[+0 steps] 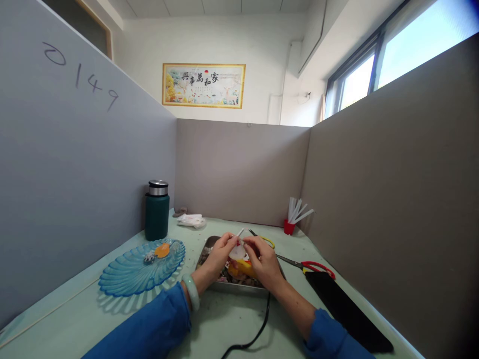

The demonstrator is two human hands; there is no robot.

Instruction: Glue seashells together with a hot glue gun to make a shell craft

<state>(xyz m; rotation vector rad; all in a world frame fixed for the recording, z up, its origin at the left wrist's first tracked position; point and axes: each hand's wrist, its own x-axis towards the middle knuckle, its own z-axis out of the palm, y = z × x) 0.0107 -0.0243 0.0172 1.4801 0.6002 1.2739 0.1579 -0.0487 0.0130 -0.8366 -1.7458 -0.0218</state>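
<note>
Above a metal tray (239, 287), my left hand (220, 252) and my right hand (264, 257) are close together, fingertips pinched. A whitish translucent piece (236, 251) shows between them, held in my left fingers. A thin white stick (240, 232) juts up at the left fingertips. What my right fingers pinch is too small and covered to make out. Beneath my hands lies a yellow-orange thing (241, 269) in the tray, partly hidden, among small brownish and pink pieces. A black cord (267, 319) runs from under the tray's front side toward me.
At left are a blue shell-shaped dish (127, 274) holding an orange piece (162, 250) and a dark green bottle (157, 214). A white packet (191, 220) lies behind. On the right are a red cup (289, 227) of white sticks, red-handled scissors (318, 267) and a black strip (344, 309).
</note>
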